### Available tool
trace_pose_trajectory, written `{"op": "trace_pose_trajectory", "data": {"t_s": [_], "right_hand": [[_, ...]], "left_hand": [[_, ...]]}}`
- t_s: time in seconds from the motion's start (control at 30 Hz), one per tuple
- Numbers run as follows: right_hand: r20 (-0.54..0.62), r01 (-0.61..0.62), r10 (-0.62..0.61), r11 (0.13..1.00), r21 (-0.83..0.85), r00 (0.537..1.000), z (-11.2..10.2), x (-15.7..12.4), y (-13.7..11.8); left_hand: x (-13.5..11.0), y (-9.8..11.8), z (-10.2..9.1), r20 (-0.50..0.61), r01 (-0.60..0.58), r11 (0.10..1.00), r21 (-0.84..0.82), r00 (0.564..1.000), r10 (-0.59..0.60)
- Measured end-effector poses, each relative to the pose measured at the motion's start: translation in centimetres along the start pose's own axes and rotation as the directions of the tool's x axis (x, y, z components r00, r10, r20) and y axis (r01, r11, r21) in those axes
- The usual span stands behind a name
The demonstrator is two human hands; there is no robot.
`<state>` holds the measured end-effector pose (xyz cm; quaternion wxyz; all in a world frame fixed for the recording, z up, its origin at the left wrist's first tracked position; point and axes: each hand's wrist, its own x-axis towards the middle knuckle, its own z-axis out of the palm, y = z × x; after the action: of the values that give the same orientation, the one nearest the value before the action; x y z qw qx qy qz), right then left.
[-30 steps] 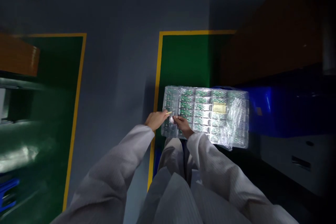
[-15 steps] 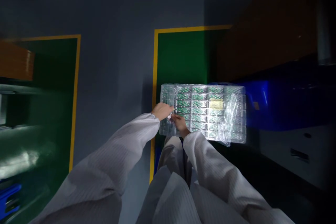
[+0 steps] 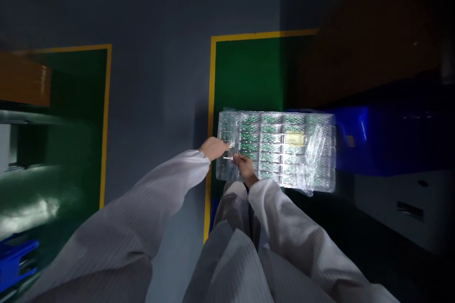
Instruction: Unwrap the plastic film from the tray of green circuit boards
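A clear plastic-wrapped tray of small green circuit boards lies flat below me, with a yellow label on top. My left hand rests on the tray's left end, its fingers pinched on the loose wrap there. My right hand is closed on the wrap right beside it, near the tray's front left corner. Both arms wear white sleeves. What the fingers grip beyond the film is too small to make out.
The tray sits over a green floor zone edged in yellow tape. A blue bin stands to its right under a brown bench. Grey floor runs down the middle; another green zone and a shelf lie at the left.
Both hands stay at the tray's left end; the left hand has shifted slightly up along the wrap. The view has drifted a little.
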<state>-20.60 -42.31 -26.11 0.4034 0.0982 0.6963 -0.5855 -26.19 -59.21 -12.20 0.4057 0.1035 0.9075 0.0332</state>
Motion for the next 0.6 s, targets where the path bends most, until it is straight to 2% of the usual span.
{"op": "trace_pose_trajectory", "data": {"t_s": [0.3,0.47,0.6], "right_hand": [[0.046,0.044,-0.042,0.998,-0.042,0.998,-0.8,-1.8,-0.8],[0.058,0.086,-0.080,0.991,-0.104,0.995,-0.7,-1.8,-1.1],[0.070,0.112,-0.104,0.984,-0.135,0.992,-1.7,-1.9,-1.0]], "left_hand": [[-1.5,0.0,1.8,-0.032,0.008,1.000,0.016,0.999,-0.008],[-1.4,0.4,1.8,-0.032,0.029,1.000,-0.003,0.999,-0.029],[-1.0,0.5,1.8,-0.031,0.047,0.997,-0.059,0.998,-0.049]]}}
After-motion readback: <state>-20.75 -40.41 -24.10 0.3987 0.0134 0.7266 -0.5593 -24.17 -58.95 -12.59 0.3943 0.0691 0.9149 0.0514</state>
